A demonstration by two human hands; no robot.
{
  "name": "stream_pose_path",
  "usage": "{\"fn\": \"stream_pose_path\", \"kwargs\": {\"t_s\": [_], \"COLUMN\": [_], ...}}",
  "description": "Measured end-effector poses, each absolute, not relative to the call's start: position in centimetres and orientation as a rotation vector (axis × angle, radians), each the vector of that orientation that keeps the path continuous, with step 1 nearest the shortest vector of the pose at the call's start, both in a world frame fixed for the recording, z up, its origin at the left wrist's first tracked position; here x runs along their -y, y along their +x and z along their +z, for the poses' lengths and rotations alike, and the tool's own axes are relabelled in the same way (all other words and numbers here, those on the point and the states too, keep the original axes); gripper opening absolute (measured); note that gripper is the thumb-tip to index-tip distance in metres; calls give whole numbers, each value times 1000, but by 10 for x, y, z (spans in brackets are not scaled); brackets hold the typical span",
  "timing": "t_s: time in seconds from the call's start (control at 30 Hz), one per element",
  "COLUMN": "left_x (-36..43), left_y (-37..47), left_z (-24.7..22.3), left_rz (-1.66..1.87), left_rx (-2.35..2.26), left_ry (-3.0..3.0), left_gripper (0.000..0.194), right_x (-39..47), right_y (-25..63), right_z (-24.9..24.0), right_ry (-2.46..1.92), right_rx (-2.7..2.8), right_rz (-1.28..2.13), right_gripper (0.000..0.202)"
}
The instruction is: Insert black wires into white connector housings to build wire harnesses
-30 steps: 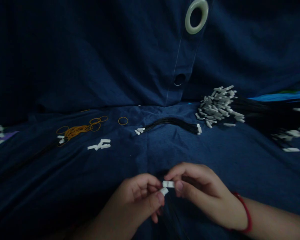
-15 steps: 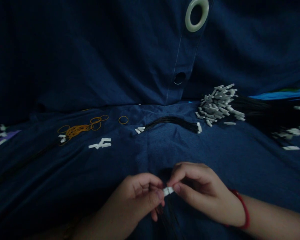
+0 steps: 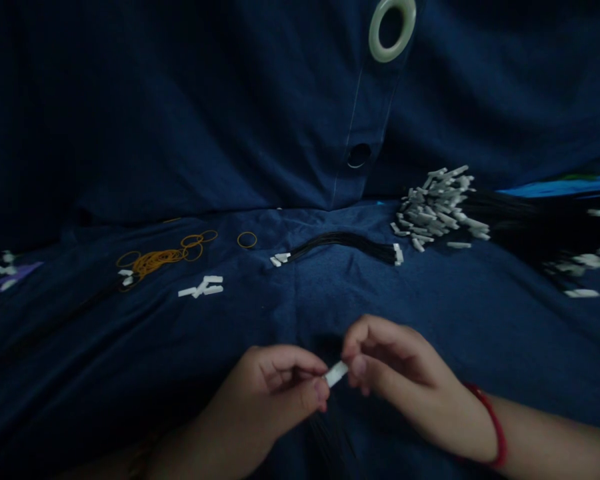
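Note:
Between thumb and fingers, my left hand (image 3: 280,393) pinches a small white connector (image 3: 337,374), from which thin black wires (image 3: 330,433) hang down. The thumb and forefinger of my right hand (image 3: 395,373) are closed at the connector's other end. Whether the right fingertips hold a separate piece is hidden. Beyond the hands, a short bundle of black wires (image 3: 337,237) with white connectors at both ends lies on the blue cloth (image 3: 260,320).
Orange rubber bands (image 3: 160,260) lie in a heap at left, with one loose band (image 3: 247,239) nearby. Several white connectors (image 3: 203,287) sit in front of them. A big pile of white-tipped black wires (image 3: 437,207) lies at right. A blue curtain (image 3: 205,113) hangs behind.
My right hand has shifted slightly up and right, its fingers curling more. The white connector is now tilted more steeply, and more of it shows. My left hand has barely moved.

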State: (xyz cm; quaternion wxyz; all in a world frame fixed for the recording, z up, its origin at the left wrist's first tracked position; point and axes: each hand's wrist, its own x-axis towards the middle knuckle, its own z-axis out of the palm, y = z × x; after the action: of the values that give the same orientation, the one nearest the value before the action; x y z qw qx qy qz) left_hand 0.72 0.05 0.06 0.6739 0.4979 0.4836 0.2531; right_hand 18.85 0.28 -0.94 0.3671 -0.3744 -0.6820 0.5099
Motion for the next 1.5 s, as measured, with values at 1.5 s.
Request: {"fn": "stream_pose_path", "kwargs": {"t_s": [1.5], "left_x": [2], "left_y": [11], "left_z": [-2], "left_rz": [545], "left_rx": [-1017], "left_ry": [1232], "left_gripper": [13], "right_x": [9], "right_y": [182], "right_z": [-7], "right_ry": [-1144], "right_rx": [1743], "right_rz": [1427], "right_gripper": [22]}}
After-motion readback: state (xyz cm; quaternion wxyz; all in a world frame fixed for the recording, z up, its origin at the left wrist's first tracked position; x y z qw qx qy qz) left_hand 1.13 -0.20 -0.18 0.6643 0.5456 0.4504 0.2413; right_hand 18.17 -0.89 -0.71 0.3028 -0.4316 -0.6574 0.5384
